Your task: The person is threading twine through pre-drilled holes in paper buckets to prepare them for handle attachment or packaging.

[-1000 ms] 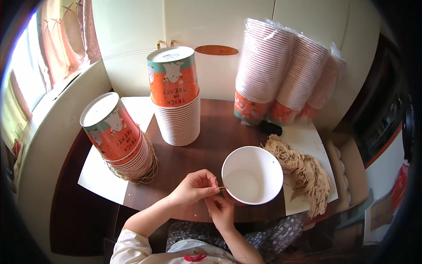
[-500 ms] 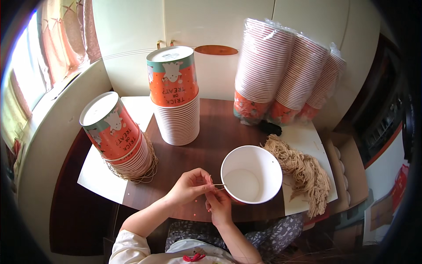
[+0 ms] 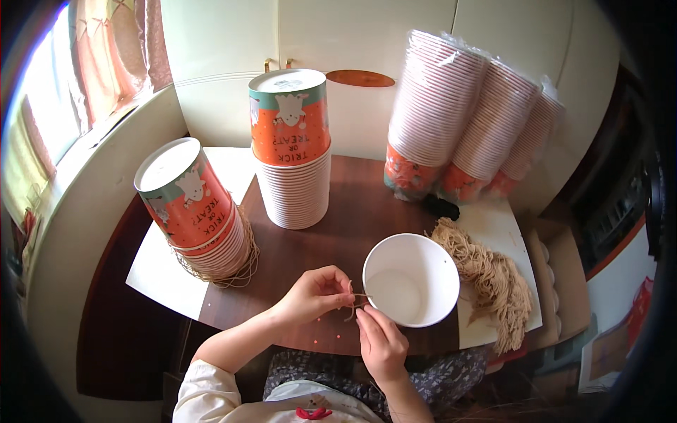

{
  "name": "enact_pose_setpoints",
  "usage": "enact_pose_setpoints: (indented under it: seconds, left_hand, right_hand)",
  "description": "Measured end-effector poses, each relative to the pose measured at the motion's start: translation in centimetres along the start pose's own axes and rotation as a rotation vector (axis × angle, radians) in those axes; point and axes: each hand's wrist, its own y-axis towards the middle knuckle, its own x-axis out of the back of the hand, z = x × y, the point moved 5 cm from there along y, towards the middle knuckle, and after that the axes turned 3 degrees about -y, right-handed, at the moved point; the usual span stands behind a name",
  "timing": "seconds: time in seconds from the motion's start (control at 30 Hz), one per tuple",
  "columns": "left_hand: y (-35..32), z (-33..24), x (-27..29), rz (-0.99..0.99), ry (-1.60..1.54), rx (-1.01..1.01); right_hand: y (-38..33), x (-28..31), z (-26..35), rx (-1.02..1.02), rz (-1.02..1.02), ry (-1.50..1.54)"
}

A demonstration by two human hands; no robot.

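A white-lined paper bucket [image 3: 409,280] stands on the table in front of me with its mouth up. A short piece of tan string [image 3: 361,295] comes from the left side of its rim. My left hand [image 3: 319,295] pinches that string between thumb and fingers, just left of the bucket. Just below it, my right hand [image 3: 383,344] has its fingertips pressed together at the string, close to the bucket's wall. A loose string end shows between the two hands. One small hole is visible in the bucket's right inner wall.
A hank of tan strings [image 3: 486,282] lies right of the bucket. Upside-down orange bucket stacks stand at the back [image 3: 293,148] and left [image 3: 194,204], the left one ringed by string loops. Plastic-wrapped stacks [image 3: 437,106] and a black item [image 3: 441,206] are at the back right. A cardboard box [image 3: 564,268] sits beyond.
My right hand has moved a little right and down, away from my left hand. More of the string now shows between them. The whole view has shifted slightly.
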Motion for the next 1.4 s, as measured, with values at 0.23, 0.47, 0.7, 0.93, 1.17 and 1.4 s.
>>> enact_pose_setpoints:
  seconds: [0.23,0.47,0.7,0.93,1.17,1.4]
  left_hand:
    - [0.0,-0.5,-0.5,0.037,0.014,0.068]
    - [0.1,-0.2,-0.2,0.067,-0.007,0.117]
    - [0.0,0.5,-0.4,0.09,-0.137,0.06]
    - [-3.2,1.5,0.0,-0.132,0.078,-0.05]
    - [-3.5,5.0,-2.1,-0.158,-0.25,0.172]
    - [-3.2,5.7,-2.8,-0.23,-0.719,0.142]
  right_hand:
    - [0.4,-1.3,0.3,0.102,0.05,-0.193]
    - [0.0,-1.5,0.0,0.136,-0.021,-0.224]
    - [-0.2,-1.3,0.0,0.11,-0.067,-0.2]
    - [-0.3,-1.1,-0.6,-0.031,-0.094,-0.094]
    - [-0.3,-1.2,-0.5,-0.049,-0.104,-0.073]
    - [-0.3,-1.1,-0.2,-0.073,-0.094,-0.043]
